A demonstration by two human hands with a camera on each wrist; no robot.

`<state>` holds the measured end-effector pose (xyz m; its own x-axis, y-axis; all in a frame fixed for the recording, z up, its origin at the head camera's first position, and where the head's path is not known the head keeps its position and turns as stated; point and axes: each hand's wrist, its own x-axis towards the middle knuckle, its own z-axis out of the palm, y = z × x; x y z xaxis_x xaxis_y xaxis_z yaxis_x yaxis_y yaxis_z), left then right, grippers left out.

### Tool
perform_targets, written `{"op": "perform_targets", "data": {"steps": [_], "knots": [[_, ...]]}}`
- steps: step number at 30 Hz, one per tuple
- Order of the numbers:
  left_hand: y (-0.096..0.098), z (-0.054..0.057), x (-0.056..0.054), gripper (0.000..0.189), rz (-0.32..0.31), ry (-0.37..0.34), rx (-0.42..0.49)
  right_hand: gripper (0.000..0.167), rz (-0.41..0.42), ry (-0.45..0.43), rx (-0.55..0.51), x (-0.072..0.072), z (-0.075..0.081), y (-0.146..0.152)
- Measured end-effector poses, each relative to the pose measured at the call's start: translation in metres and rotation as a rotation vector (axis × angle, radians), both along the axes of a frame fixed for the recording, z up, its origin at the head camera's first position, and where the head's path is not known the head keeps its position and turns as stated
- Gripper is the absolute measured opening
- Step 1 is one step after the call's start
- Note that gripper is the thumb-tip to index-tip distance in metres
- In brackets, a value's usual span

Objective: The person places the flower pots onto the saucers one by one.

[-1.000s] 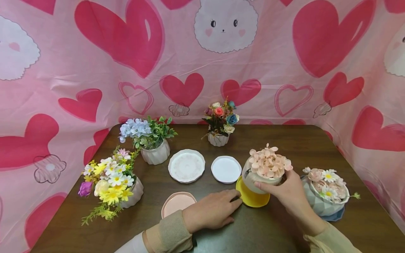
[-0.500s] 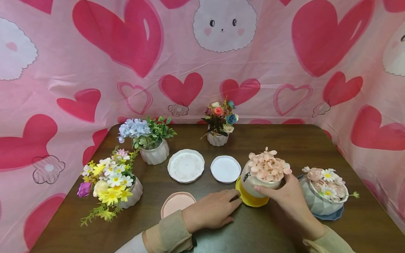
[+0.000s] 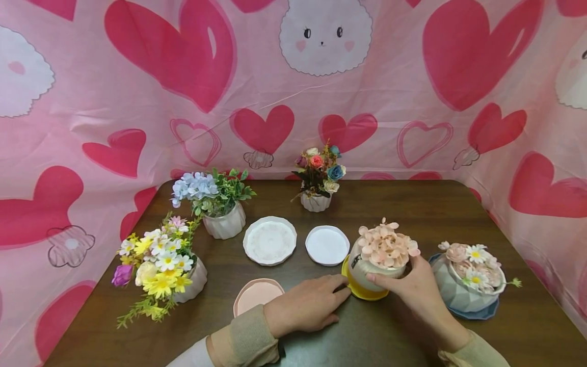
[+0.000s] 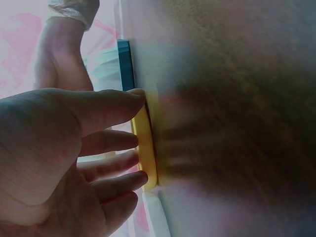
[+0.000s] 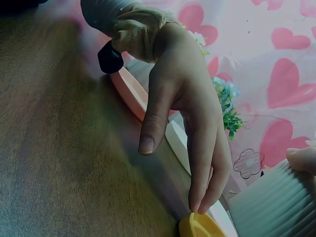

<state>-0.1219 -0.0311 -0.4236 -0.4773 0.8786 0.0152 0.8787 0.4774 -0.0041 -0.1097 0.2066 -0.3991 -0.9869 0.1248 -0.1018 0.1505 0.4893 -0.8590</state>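
My right hand (image 3: 426,293) grips a cream flowerpot (image 3: 362,270) by its rim, thumb in front and fingers behind. Peach hydrangea blooms (image 3: 385,244) fill its top. The pot leans a little, low over a yellow saucer (image 3: 365,294), and hides much of it. In the right wrist view its ribbed wall (image 5: 274,202) shows close beside the saucer (image 5: 200,226), with my thumb (image 5: 302,160) on the rim. My left hand (image 3: 309,304) touches the saucer's left edge with nearly straight fingertips; the left wrist view shows the fingers (image 4: 116,190) against the yellow rim (image 4: 146,153).
On the right, a faceted pot (image 3: 463,290) of pale flowers stands on a blue saucer (image 3: 481,312). White saucers (image 3: 269,240) lie mid-table, a pink saucer (image 3: 257,298) by my left forearm. Potted flowers stand at left (image 3: 194,280), back left (image 3: 225,221) and back (image 3: 316,202).
My right hand has lowered the flowerpot slightly toward the yellow saucer, moving it a little left and nearer to me. My left hand stays at the saucer's edge.
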Motion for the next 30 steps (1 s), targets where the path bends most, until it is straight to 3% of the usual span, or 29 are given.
{"op": "perform_targets", "data": {"steps": [17,30], "knots": [[0.0,0.0,-0.001,0.053,-0.002,-0.009,-0.002,0.099,0.003,-0.015,0.063,0.001,-0.005,0.001],[0.0,-0.002,-0.002,0.053,-0.011,-0.012,0.009,0.095,0.015,0.045,0.072,0.0,-0.012,0.0]]}}
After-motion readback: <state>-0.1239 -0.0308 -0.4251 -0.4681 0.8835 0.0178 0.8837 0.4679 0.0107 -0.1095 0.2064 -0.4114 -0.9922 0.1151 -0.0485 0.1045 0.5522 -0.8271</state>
